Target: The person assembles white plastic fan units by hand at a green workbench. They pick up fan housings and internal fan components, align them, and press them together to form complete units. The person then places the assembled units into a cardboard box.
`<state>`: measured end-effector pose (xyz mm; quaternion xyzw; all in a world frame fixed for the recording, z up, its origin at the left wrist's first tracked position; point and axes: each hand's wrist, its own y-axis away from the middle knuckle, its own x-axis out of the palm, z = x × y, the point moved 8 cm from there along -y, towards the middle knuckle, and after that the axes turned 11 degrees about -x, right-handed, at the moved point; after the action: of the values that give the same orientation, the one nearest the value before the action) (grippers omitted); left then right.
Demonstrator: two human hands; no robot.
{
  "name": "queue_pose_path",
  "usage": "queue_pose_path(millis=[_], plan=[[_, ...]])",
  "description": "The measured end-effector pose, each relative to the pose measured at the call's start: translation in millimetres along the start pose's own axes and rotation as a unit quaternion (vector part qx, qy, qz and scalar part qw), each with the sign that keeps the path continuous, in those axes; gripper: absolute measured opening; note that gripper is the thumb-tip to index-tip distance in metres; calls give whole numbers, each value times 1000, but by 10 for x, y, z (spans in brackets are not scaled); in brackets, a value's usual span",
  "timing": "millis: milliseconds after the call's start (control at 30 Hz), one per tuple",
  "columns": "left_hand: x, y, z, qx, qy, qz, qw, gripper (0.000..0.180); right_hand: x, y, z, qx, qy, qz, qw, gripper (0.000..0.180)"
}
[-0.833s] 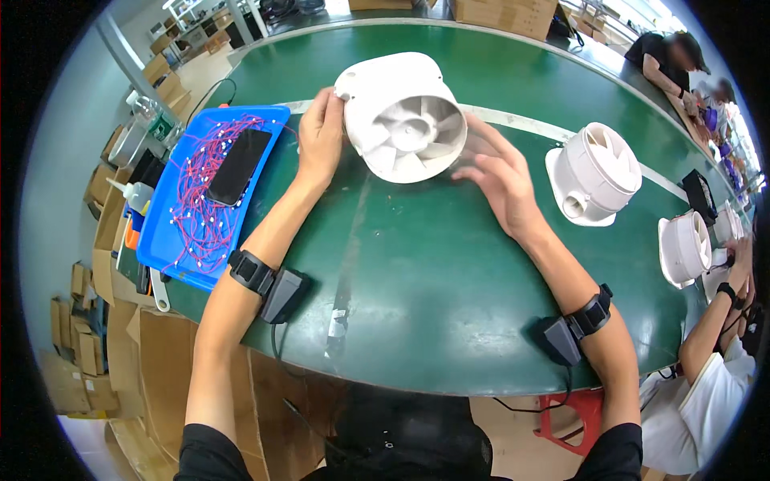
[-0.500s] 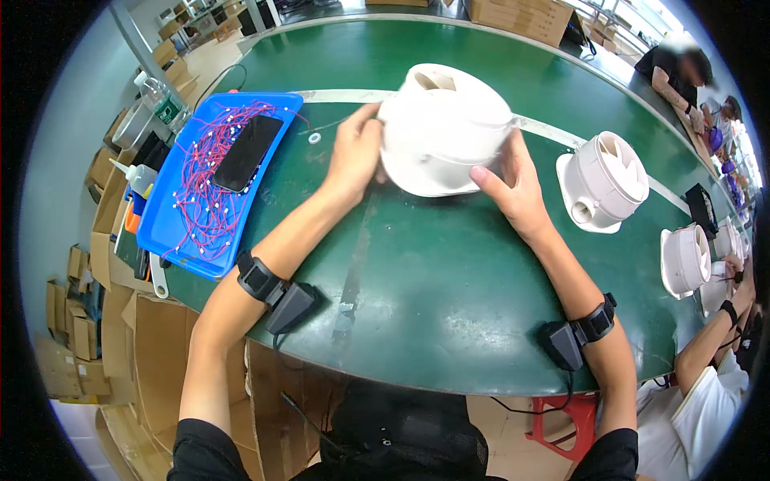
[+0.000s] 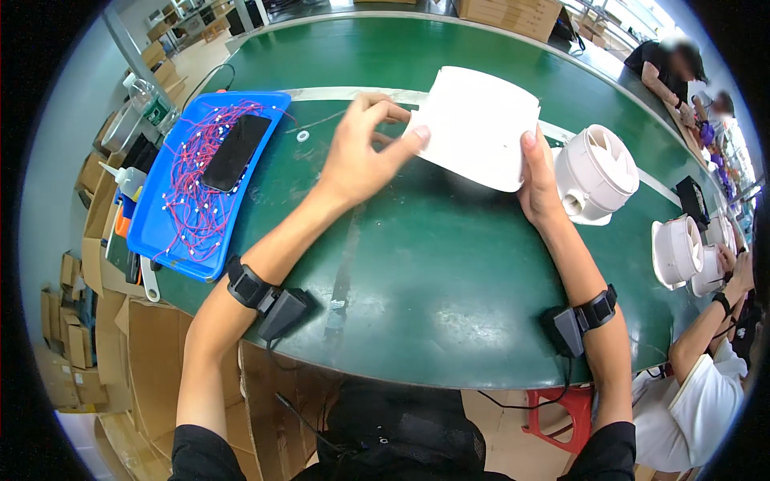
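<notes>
Above the green table I hold up a white plastic fan housing (image 3: 477, 128), tilted so that its flat square base faces me. My right hand (image 3: 541, 178) grips its right edge, thumb in front and the fingers mostly hidden behind. At the left edge is my left hand (image 3: 361, 152), its thumb tip on the base's edge and its bent fingers by the side, a gap showing between thumb and forefinger. Just right of my right hand stands a second white housing (image 3: 600, 172) with inner vanes and a short side pipe.
On the left, a blue tray (image 3: 180, 260) carries red wires with white connectors and a black phone (image 3: 237, 152). A small white ring (image 3: 302, 136) lies beside it. Further right are another white housing (image 3: 676, 251) and a co-worker's arm (image 3: 702, 329). A red stool (image 3: 561, 417) stands under the table edge.
The housing has been turned from upright so that its base now faces me, and it sits slightly further right. My left hand has shifted its hold to the base's edge.
</notes>
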<state>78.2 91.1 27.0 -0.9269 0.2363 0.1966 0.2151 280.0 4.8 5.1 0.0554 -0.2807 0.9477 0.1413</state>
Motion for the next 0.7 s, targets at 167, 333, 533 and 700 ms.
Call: queue_pose_path(millis=[167, 333, 533, 700], plan=[[233, 120, -56, -2, 145, 41, 988, 85, 77, 5, 76, -24, 55, 66, 996, 85], [174, 160, -129, 38, 105, 43, 993, 100, 283, 79, 154, -52, 118, 132, 983, 92], [155, 96, -62, 6, 149, 26, 988, 85, 297, 68, 147, -56, 128, 119, 983, 91], [195, 111, -41, 21, 197, 61, 978, 73, 369, 66, 318, -72, 172, 110, 976, 96]])
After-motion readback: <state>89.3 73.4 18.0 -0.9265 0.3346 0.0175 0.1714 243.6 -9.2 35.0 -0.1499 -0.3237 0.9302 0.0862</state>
